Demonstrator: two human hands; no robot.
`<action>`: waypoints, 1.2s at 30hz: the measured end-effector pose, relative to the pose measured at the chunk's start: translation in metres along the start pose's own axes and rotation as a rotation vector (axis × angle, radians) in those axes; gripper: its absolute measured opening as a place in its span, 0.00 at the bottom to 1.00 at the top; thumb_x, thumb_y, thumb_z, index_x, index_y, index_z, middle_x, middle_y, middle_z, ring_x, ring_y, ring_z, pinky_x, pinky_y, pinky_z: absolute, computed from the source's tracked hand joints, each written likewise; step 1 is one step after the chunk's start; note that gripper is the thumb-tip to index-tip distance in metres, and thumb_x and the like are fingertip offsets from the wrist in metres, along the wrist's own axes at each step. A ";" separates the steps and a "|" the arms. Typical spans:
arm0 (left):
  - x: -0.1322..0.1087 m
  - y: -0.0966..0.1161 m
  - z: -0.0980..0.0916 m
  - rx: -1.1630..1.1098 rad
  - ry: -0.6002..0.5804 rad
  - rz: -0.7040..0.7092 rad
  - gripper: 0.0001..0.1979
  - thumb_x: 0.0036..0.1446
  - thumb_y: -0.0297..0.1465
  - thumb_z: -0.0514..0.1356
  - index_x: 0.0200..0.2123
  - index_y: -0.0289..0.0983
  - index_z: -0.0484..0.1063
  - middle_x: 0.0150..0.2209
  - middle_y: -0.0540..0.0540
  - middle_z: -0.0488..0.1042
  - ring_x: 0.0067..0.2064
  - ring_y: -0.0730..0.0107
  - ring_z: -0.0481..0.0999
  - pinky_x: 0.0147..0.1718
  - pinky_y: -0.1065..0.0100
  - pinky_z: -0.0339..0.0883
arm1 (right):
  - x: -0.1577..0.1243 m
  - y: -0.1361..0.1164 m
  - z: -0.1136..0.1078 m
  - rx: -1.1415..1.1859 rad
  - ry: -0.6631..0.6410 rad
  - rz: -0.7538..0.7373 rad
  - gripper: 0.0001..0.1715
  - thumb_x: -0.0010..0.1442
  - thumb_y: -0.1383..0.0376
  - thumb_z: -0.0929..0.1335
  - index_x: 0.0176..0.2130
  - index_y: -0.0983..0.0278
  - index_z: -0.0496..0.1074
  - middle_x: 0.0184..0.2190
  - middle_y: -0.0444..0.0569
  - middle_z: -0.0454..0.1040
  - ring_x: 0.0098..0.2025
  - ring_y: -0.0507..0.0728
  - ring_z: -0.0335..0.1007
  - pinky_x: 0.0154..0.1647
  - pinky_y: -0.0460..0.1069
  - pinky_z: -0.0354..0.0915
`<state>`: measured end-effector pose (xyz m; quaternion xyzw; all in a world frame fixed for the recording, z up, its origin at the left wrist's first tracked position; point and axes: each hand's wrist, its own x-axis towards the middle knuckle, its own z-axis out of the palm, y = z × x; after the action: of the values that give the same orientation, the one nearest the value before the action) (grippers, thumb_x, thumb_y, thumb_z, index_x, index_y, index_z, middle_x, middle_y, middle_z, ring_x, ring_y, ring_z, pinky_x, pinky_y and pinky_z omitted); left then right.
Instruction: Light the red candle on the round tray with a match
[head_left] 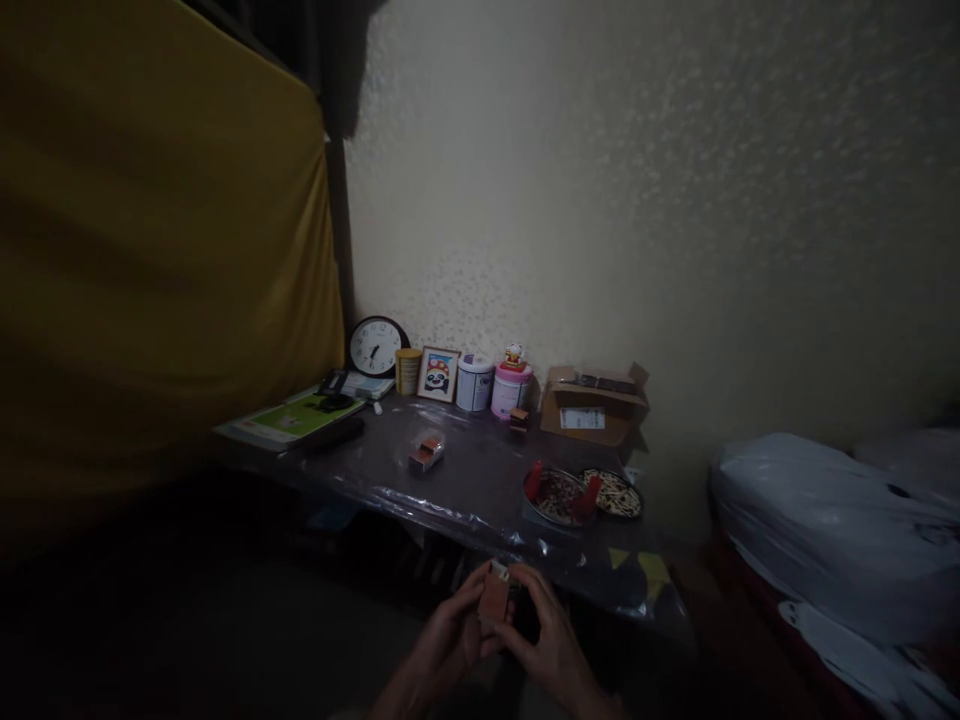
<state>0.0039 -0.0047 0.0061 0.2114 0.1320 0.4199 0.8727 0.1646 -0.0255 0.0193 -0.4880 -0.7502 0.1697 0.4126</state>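
Observation:
Both my hands meet low in the view, in front of the table edge. My left hand (448,640) and my right hand (551,640) are closed together around a small reddish-brown matchbox (495,592), held upright with its pale inner tray showing at the top. Just beyond them on the dark table (480,480) lie a round metal plate (556,497) with small sticks and two red pieces, and a second plate (613,493) heaped with pale matchsticks. Another small matchbox (426,452) lies mid-table.
Along the wall stand a clock (376,346), a yellow tin (408,371), a framed picture (438,374), a white tin (475,382), a pink jar (511,386) and an open cardboard box (595,405). Papers (289,420) lie left. A yellow sheet (150,250) hangs left; a pale plastic-covered bundle (825,530) sits right.

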 end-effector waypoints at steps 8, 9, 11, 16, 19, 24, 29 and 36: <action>-0.001 0.000 0.002 -0.011 -0.013 0.011 0.16 0.55 0.29 0.52 0.48 0.42 0.63 0.36 0.47 0.76 0.37 0.67 0.75 0.37 0.65 0.62 | 0.000 0.000 0.001 -0.046 0.015 -0.020 0.27 0.51 0.61 0.69 0.50 0.59 0.62 0.49 0.51 0.67 0.52 0.59 0.63 0.52 0.51 0.62; -0.001 0.000 0.002 -0.014 -0.019 0.010 0.16 0.55 0.29 0.52 0.48 0.42 0.63 0.36 0.47 0.76 0.38 0.67 0.75 0.38 0.64 0.62 | 0.000 0.000 0.001 -0.049 0.019 -0.021 0.27 0.51 0.61 0.69 0.50 0.60 0.62 0.49 0.51 0.67 0.51 0.59 0.64 0.51 0.50 0.63; -0.001 0.001 0.002 -0.012 -0.023 0.006 0.16 0.55 0.29 0.52 0.49 0.42 0.63 0.36 0.47 0.76 0.38 0.66 0.75 0.38 0.65 0.62 | 0.000 0.000 0.001 -0.053 0.027 -0.023 0.26 0.51 0.61 0.69 0.50 0.60 0.62 0.49 0.51 0.68 0.51 0.59 0.64 0.51 0.50 0.63; -0.001 0.001 0.005 0.009 -0.036 0.015 0.15 0.55 0.29 0.52 0.47 0.41 0.65 0.36 0.46 0.76 0.38 0.65 0.75 0.37 0.65 0.62 | -0.001 0.000 0.000 -0.041 0.008 -0.014 0.25 0.52 0.62 0.69 0.49 0.59 0.62 0.49 0.51 0.67 0.51 0.59 0.63 0.52 0.51 0.62; -0.002 0.002 0.006 0.008 -0.049 0.015 0.13 0.56 0.29 0.51 0.44 0.40 0.68 0.35 0.46 0.76 0.38 0.67 0.75 0.37 0.65 0.62 | -0.001 -0.002 0.000 -0.031 0.002 -0.002 0.24 0.52 0.62 0.69 0.48 0.59 0.63 0.48 0.51 0.68 0.50 0.59 0.64 0.50 0.51 0.63; -0.004 0.002 0.008 0.001 -0.043 0.006 0.10 0.55 0.29 0.51 0.38 0.37 0.71 0.33 0.46 0.77 0.36 0.68 0.74 0.37 0.65 0.63 | 0.001 -0.010 -0.002 0.010 0.015 0.000 0.19 0.51 0.62 0.69 0.45 0.59 0.66 0.44 0.49 0.71 0.46 0.58 0.67 0.47 0.49 0.65; -0.002 0.001 0.005 0.049 -0.018 0.003 0.11 0.55 0.31 0.52 0.38 0.36 0.72 0.34 0.44 0.77 0.34 0.68 0.75 0.37 0.64 0.63 | 0.003 -0.015 -0.004 0.021 -0.018 -0.014 0.17 0.52 0.63 0.68 0.43 0.60 0.66 0.41 0.49 0.71 0.44 0.57 0.68 0.45 0.48 0.65; 0.001 0.001 -0.004 0.148 0.073 0.067 0.15 0.53 0.34 0.54 0.45 0.43 0.67 0.41 0.46 0.75 0.34 0.68 0.75 0.39 0.62 0.62 | 0.002 -0.003 -0.002 -0.032 0.087 0.014 0.16 0.51 0.62 0.68 0.42 0.60 0.68 0.41 0.49 0.73 0.43 0.57 0.70 0.43 0.48 0.67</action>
<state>0.0024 -0.0021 0.0035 0.2640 0.1873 0.4453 0.8348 0.1640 -0.0260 0.0237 -0.5067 -0.7306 0.1392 0.4360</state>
